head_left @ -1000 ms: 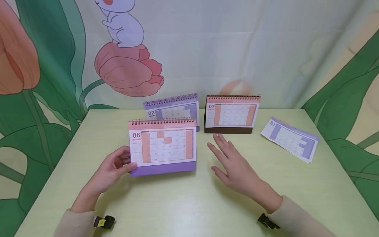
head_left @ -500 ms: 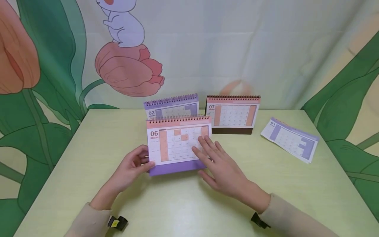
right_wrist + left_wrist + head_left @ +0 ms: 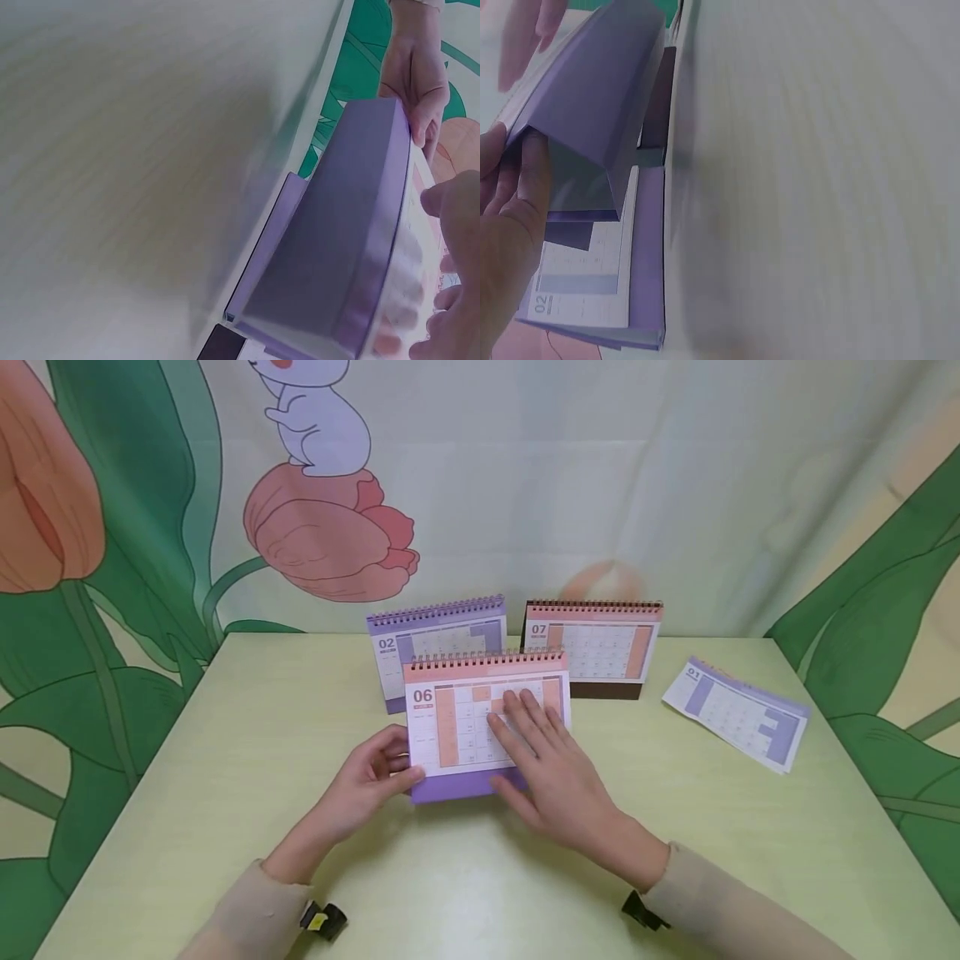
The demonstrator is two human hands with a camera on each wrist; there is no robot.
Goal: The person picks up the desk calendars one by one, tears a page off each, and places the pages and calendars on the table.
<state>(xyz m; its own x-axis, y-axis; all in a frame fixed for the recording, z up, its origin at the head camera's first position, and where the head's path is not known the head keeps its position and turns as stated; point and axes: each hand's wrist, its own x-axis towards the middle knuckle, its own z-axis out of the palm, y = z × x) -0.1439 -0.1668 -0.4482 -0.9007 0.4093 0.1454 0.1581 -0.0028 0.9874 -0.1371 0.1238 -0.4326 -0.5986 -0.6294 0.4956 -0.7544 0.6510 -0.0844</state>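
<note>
A desk calendar [image 3: 459, 735] with a purple base and a pink-topped page marked 06 is held up off the table, tilted back. My left hand [image 3: 367, 781] grips its lower left edge, thumb in front and fingers behind. In the left wrist view, the fingers of that hand [image 3: 517, 202] reach inside the hollow purple stand [image 3: 592, 105]. Over the right part of the page lies my right hand [image 3: 555, 777], its fingers extended. In the right wrist view this hand [image 3: 461, 262] is beside the page; I cannot tell whether it touches the paper.
Behind stand a purple calendar marked 02 [image 3: 386, 672] and a dark-based calendar marked 07 [image 3: 606, 652], both partly hidden. Loose calendar sheets marked 01 [image 3: 738, 714] lie at the right of the pale table [image 3: 247, 710]. A printed cloth [image 3: 465, 468] hangs at the back.
My left hand has carried the 06 calendar to the right, before the other two calendars. My right hand has moved left, from beside the calendar to over its page.
</note>
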